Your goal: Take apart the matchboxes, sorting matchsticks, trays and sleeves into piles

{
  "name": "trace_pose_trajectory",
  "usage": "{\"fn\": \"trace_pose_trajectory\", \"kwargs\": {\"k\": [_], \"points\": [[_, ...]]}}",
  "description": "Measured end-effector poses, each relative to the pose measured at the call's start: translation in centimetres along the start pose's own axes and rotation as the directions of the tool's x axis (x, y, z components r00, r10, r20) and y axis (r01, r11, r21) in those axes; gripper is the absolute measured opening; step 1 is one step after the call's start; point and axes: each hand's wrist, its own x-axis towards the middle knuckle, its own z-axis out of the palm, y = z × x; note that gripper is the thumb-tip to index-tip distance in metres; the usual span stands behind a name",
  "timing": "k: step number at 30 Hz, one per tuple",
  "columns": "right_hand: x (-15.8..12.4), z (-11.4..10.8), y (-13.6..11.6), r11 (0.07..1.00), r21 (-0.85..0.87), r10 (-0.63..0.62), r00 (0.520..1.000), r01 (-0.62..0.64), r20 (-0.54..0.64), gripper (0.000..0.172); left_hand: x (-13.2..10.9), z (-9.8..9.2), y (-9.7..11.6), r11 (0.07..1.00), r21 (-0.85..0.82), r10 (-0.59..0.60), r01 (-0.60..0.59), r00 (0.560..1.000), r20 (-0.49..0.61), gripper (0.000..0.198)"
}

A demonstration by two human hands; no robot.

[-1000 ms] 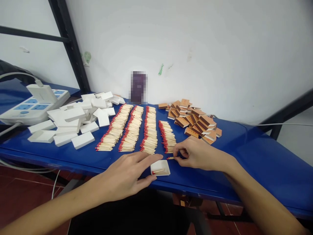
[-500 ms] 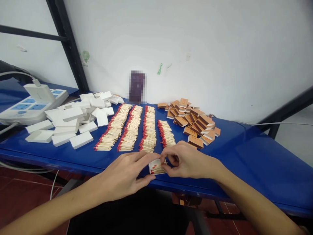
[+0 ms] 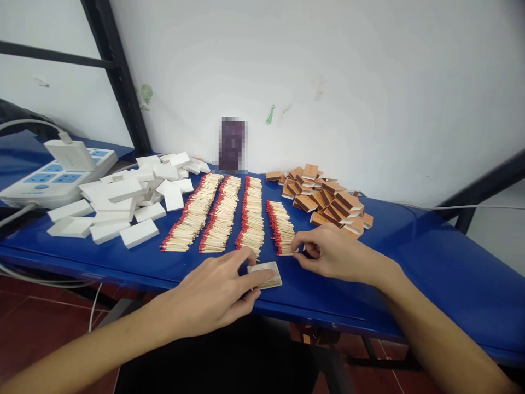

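Note:
My left hand (image 3: 223, 287) grips a small white tray (image 3: 275, 268) near the table's front edge, one finger reaching over the matches inside. Just right of it, my right hand (image 3: 328, 251) has thumb and forefinger pinched at the near end of the short match row (image 3: 281, 227); whether a match is between the fingertips is too small to tell. Three longer rows of red-tipped matches, the left (image 3: 192, 213), the middle (image 3: 221, 213) and the right (image 3: 251, 210), lie beyond my left hand.
White trays (image 3: 123, 191) are heaped at the left beside a power strip (image 3: 53, 175). Orange-brown matchbox sleeves (image 3: 328, 200) form a pile behind my right hand. A pixelated dark object (image 3: 232, 145) leans at the wall. All rests on a blue table (image 3: 430, 262).
My right hand has moved from above the white tray to the right and away, reaching the short match row. My left hand stays at the tray, its forefinger now lying over the matches.

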Motion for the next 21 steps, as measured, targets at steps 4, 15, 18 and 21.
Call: {"fn": "trace_pose_trajectory", "kwargs": {"k": [4,15,18,21], "points": [[0.26,0.18,-0.22,1.000,-0.008,-0.006,0.999,0.006,0.032,0.016,0.01,-0.02,-0.04,1.000,0.009,0.005,-0.005,1.000,-0.009,0.032],[0.40,0.65,0.20,0.999,-0.041,-0.007,1.000,0.008,0.026,0.023,-0.17,0.77,-0.41,0.997,-0.063,0.028,-0.038,0.988,-0.153,0.020],[0.37,0.66,0.10,0.999,-0.027,-0.020,0.999,0.021,0.035,0.023,-0.11,0.84,-0.43,0.996,-0.074,0.033,-0.046,0.985,-0.168,0.019],[0.29,0.62,0.04,1.000,-0.014,-0.019,0.998,0.020,0.053,0.022,-0.12,0.87,-0.37,0.997,-0.071,0.021,-0.034,0.985,-0.172,0.021]]}}
